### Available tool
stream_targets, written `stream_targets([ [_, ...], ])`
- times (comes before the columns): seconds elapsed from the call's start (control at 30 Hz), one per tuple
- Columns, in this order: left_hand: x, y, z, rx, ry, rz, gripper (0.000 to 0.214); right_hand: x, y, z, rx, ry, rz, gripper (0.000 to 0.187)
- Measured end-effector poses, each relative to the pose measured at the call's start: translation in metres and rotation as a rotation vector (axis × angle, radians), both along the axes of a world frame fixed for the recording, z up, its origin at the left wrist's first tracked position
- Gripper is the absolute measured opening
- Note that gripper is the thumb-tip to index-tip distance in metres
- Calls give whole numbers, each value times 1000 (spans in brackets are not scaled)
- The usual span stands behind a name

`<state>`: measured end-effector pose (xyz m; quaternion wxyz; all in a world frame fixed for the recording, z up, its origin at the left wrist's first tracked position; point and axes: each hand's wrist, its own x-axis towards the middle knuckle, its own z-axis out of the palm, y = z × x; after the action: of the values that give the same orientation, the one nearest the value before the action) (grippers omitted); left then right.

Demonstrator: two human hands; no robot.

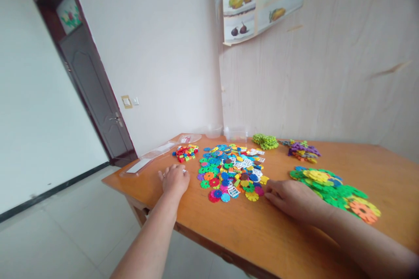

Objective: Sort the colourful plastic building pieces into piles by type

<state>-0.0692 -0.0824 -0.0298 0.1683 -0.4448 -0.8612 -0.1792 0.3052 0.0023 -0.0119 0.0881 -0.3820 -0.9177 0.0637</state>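
My left hand (pixel 176 180) lies palm down on the wooden table (pixel 199 211), its fingers slightly apart and foreshortened, a ring on one finger. Nothing shows in it. To its right spreads a large mixed pile of flower-shaped plastic discs (pixel 214 182) in many colours, with white window-shaped pieces (pixel 233 191) among them. At the pile's right edge rests my right hand (pixel 291 198), fingers loosely bent and thumb a little apart. Its fingertips are beside a yellow disc (pixel 264 180); whether they touch is unclear. No held piece is visible.
Small coloured blocks (pixel 186 153) lie beyond my left hand. Larger green discs (pixel 340 192) lie by my right forearm. Lime green pieces (pixel 265 141) and purple pieces (pixel 303 150) sit farther back. Clear plastic containers (pixel 236 134) stand near the wall, a clear lid (pixel 149 159) at left.
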Motion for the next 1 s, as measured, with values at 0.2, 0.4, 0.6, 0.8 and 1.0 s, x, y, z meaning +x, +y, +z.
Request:
stream_targets([
  [0.2,4,5,-5,147,117,-342,22,0,2,-3,35,-13,1,29],
  [0.4,27,8,-3,191,106,-602,23,-1,4,-6,93,-33,14,29],
  [0.6,38,8,-4,90,89,-598,19,-1,2,-5,94,-29,-8,27],
  [0.8,36,11,-3,56,68,-589,21,-2,-1,0,73,-46,-1,26],
  [1.0,35,14,-1,84,117,-579,29,-1,-4,5,65,-12,17,23],
])
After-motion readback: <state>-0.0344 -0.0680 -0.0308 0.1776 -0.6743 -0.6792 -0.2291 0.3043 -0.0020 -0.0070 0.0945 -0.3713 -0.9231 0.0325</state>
